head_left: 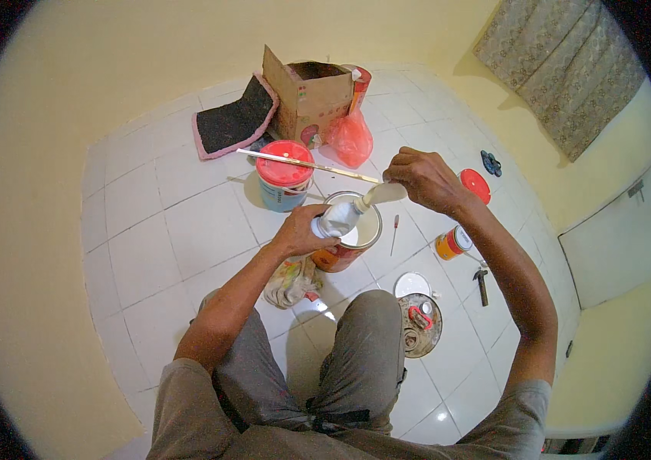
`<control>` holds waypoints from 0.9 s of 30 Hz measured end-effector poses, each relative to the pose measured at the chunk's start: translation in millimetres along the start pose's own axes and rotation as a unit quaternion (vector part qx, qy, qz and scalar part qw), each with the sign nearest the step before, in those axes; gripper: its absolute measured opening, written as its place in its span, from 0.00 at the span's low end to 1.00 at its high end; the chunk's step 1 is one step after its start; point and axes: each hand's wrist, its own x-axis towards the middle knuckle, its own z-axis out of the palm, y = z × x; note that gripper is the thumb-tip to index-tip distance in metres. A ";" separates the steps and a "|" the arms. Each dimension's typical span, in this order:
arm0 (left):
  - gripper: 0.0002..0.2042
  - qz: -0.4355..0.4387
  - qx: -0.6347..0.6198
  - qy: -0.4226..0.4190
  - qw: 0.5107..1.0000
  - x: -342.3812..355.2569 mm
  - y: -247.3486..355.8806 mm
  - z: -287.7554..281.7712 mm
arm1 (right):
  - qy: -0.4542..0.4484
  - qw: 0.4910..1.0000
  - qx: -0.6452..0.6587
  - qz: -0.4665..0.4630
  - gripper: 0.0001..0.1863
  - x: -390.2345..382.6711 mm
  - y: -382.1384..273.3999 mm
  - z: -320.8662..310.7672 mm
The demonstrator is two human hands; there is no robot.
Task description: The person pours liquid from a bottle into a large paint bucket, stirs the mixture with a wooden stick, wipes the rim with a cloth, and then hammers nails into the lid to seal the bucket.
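Gripped in my left hand (pixel 301 230) is a white, partly crumpled bottle (pixel 333 222), held tilted over an open tin (pixel 348 253) with an orange-red label. My right hand (pixel 416 170) has its fingers closed on the end of a long, thin pale stick (pixel 287 159), which stretches leftward above a blue bucket (pixel 281 198) with a red lid (pixel 283 152). A cream, flat oval piece (pixel 385 193) is at the bottle's mouth, just below my right fingers; I cannot make out what it is. A crumpled pale cloth (pixel 287 291) lies below my left hand.
Behind are a cardboard box (pixel 321 107), black mat (pixel 229 123) and red bag (pixel 350 142). Rightward lie sandals (pixel 491 163), red lid (pixel 475 184), screwdriver (pixel 394 234), small tin (pixel 448 245), hammer (pixel 482 287), white lid (pixel 409 282), dirty round lid (pixel 425 341). Walls enclose the tiled floor (pixel 164 245).
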 end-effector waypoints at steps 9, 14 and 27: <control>0.32 0.001 -0.011 0.000 1.000 -0.5 1.4 -2.0 | -0.024 0.999 -0.029 -0.014 0.09 3.3 -2.7 -1.6; 0.32 -0.013 -0.004 -0.013 1.000 0.4 3.4 -1.9 | -0.026 0.998 -0.045 -0.029 0.08 3.9 -3.9 -3.7; 0.32 0.008 -0.014 -0.004 1.000 -1.2 -4.8 0.7 | -0.032 0.996 -0.066 -0.044 0.06 8.7 -10.0 -9.8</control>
